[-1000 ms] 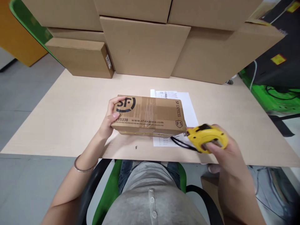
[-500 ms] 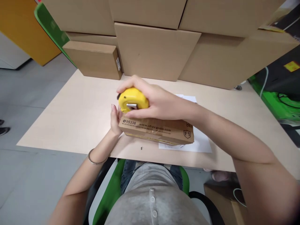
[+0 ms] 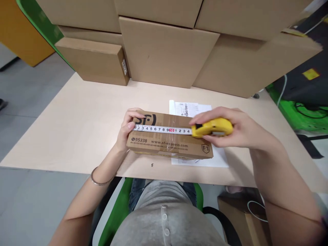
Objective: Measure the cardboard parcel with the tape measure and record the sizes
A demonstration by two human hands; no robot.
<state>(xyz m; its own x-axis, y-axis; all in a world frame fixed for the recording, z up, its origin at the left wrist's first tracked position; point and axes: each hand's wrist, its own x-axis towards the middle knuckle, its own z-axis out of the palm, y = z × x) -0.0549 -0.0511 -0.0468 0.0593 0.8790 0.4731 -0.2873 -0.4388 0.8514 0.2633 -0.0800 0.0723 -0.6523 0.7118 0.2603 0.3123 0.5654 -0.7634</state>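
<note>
From the head view, with the cardboard box (image 3: 164, 138) as the middle of my dial and twelve pointing away from me, I have my left hand (image 3: 125, 131) clamped on the box's nine o'clock end, fingers over the far edge and thumb on top, at the near end of the blade (image 3: 156, 128). That white strip lies across the box's top from nine towards three, a red mark partway along it. My right hand (image 3: 238, 128), at three, is closed round the yellow tape measure (image 3: 217, 125), its case over the box's right end; I cannot tell whether case and cardboard touch. The box sits near my edge of the pale table (image 3: 89, 133), and white paper (image 3: 194, 109) shows past it at one o'clock and again around four. A smaller carton (image 3: 92, 63) stands at ten to eleven, with large cartons (image 3: 164, 54) at twelve.
</note>
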